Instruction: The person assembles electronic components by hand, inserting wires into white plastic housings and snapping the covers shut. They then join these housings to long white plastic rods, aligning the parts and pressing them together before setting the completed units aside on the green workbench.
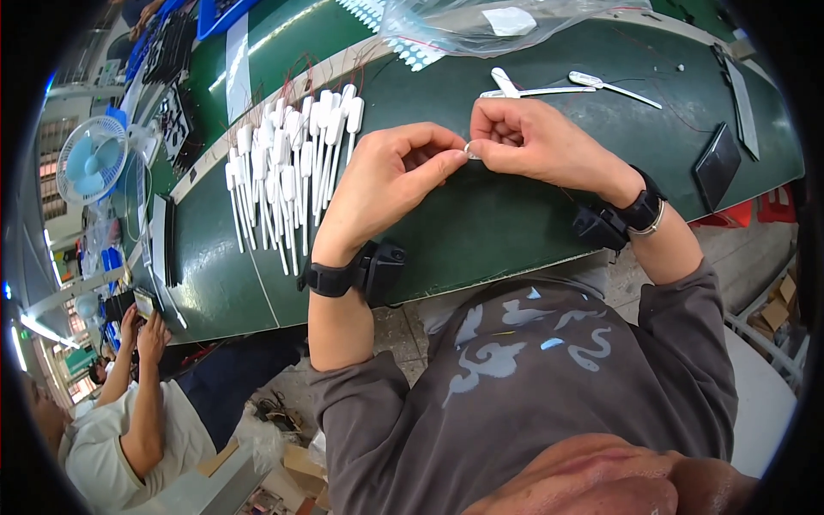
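Observation:
My left hand (390, 180) and my right hand (545, 146) meet over the green table, fingertips nearly touching. Each is closed in a pinch on a small white piece (470, 153), mostly hidden by the fingers. Left of my left hand lies a big bunch of white sticks (289, 176) with wider, rounded heads; thin red wires come out near their far ends. Just beyond my right hand are a few more such sticks, one white stick (614, 87) lying apart from two that cross behind my knuckles.
Beyond my hands lie a clear plastic bag (481, 30) and a dotted white-and-blue sheet (390, 34). A black flat box (717, 167) sits at the right edge. To the left, another person (142, 403) works at the same table, near a blue fan (92, 160).

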`<move>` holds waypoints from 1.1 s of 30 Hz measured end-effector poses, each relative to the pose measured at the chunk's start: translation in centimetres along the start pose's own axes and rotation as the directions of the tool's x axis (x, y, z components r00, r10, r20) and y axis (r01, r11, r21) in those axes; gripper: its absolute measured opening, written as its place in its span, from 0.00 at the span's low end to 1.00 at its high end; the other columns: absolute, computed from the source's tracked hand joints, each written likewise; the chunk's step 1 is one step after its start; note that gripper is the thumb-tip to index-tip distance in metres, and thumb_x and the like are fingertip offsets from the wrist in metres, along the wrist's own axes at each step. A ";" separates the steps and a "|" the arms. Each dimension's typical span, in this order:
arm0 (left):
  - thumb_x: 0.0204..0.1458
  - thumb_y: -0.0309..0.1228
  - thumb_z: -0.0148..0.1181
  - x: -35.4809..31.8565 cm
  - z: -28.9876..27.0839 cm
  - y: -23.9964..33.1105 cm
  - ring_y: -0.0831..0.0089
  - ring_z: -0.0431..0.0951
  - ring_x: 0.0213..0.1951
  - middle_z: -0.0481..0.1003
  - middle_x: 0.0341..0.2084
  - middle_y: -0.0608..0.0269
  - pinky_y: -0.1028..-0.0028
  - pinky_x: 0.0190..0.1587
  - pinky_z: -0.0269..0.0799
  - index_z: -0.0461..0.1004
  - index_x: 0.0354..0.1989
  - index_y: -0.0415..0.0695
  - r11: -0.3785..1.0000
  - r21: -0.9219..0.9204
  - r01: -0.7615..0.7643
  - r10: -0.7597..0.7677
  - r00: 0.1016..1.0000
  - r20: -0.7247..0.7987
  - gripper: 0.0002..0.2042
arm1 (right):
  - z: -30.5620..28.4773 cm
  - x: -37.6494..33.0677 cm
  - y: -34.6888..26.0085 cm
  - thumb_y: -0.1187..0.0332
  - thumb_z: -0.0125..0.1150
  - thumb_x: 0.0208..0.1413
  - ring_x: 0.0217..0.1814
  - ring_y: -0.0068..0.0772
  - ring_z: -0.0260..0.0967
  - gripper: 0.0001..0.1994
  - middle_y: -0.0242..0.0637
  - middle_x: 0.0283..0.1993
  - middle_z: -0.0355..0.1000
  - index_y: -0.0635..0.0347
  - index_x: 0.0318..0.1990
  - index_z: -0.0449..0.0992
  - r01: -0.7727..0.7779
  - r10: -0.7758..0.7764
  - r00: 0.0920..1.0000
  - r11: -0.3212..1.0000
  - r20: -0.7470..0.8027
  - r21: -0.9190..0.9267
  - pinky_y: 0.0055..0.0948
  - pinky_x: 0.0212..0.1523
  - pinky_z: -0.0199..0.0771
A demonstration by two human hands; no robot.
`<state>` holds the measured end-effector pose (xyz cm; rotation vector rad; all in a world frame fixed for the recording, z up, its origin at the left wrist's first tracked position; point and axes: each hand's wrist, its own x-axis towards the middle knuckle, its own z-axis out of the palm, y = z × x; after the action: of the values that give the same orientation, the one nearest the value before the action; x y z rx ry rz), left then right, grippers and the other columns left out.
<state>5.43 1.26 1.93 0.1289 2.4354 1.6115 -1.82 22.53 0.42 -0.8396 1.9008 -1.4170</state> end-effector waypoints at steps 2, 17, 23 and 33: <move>0.57 0.31 0.62 0.0 0.0 -0.3 0.82 0.71 0.23 0.77 0.23 0.65 0.79 0.28 0.68 0.79 0.39 0.35 0.998 0.047 -0.041 0.041 0.999 -0.006 0.10 | 0.0 0.1 -0.2 0.68 0.58 0.58 0.27 0.11 0.53 0.07 0.20 0.25 0.60 0.60 0.32 0.69 -0.008 0.008 1.000 1.000 0.002 0.011 0.18 0.27 0.55; 0.56 0.30 0.62 -0.3 0.1 -0.1 0.84 0.66 0.20 0.75 0.20 0.66 0.79 0.25 0.62 0.78 0.36 0.35 0.998 0.032 -0.062 0.065 0.994 -0.093 0.09 | 0.2 0.1 -0.4 0.67 0.58 0.60 0.26 0.10 0.53 0.08 0.19 0.24 0.59 0.60 0.32 0.69 -0.031 0.031 0.999 0.999 -0.024 0.012 0.17 0.26 0.54; 0.55 0.29 0.62 -0.2 0.0 0.1 0.85 0.65 0.20 0.74 0.20 0.66 0.79 0.24 0.61 0.78 0.36 0.35 0.998 0.053 -0.034 0.038 0.996 -0.084 0.09 | 0.1 0.1 -0.5 0.67 0.59 0.59 0.27 0.11 0.53 0.08 0.19 0.25 0.59 0.60 0.32 0.69 -0.017 0.016 0.999 1.000 -0.033 -0.022 0.17 0.27 0.54; 0.55 0.29 0.62 0.0 0.3 -0.3 0.85 0.63 0.20 0.73 0.19 0.68 0.79 0.24 0.60 0.79 0.36 0.36 0.999 0.019 -0.040 0.041 0.996 -0.084 0.08 | 0.1 0.1 -0.4 0.69 0.59 0.58 0.27 0.11 0.52 0.07 0.20 0.26 0.59 0.61 0.32 0.69 -0.003 0.002 0.999 0.999 -0.033 -0.037 0.18 0.27 0.54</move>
<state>5.55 1.44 1.58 0.1159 2.5259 1.6454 -1.75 22.32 0.83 -0.8359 1.9582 -1.4057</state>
